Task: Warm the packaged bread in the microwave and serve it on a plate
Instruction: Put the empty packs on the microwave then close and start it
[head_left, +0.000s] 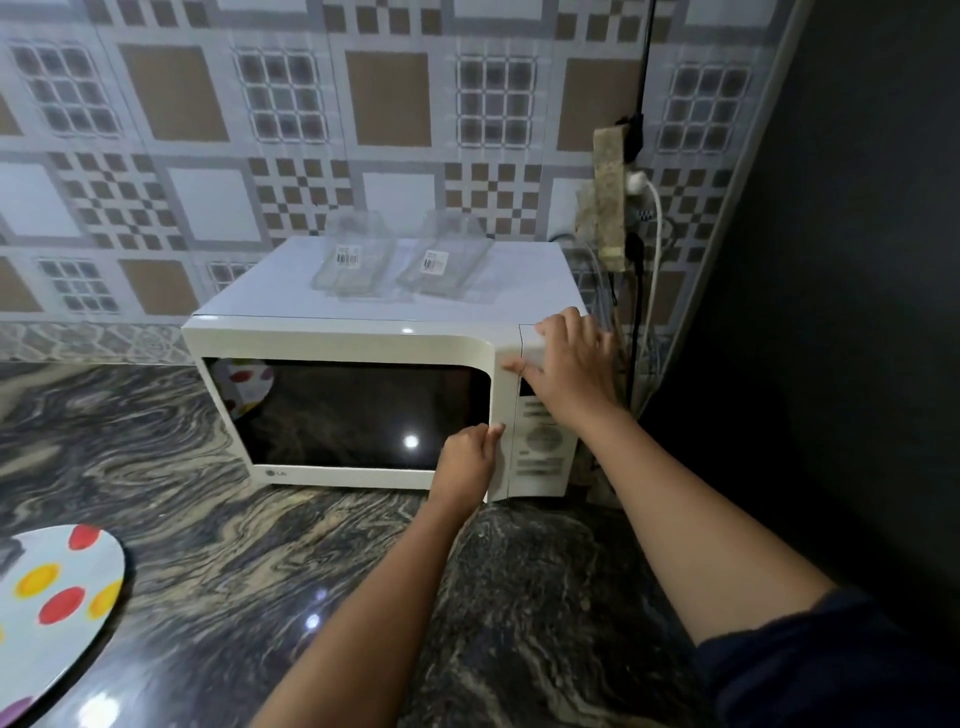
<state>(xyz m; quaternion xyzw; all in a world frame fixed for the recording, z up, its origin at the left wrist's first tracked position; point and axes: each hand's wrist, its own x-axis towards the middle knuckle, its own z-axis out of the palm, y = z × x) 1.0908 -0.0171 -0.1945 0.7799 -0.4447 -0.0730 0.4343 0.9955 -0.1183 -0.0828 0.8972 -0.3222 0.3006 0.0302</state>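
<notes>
1. Your dark blue sleeve (831, 670) is at the bottom right, on your right arm.
2. The plate (67, 654), white with red and yellow dots, lies on the marbled counter (260, 545) at your far left, well apart from the microwave (363, 343).
3. Your left hand (470, 457) reaches to the right edge of the door (363, 410). Its fingers are curled and touch that edge; if they hook behind it, I cannot tell.
4. The door looks flush with the body. Its window is dark and mirrors the plate at the upper left, so the bread inside, if any, cannot be seen.
5. Your right hand (571, 364) lies on the top right corner of the microwave, above the control panel (543, 447). The fingers are spread and pressed flat on the casing, and the thumb points left onto the door frame.
6. On top of the microwave lie two clear plastic trays, one on the left (345, 260) and one on the right (441, 260), each with a barcode sticker.
7. Behind, to the right, a power strip (610, 197) hangs upright on the tiled wall (389, 104), with a white cable (655, 228) plugged into it.
</notes>
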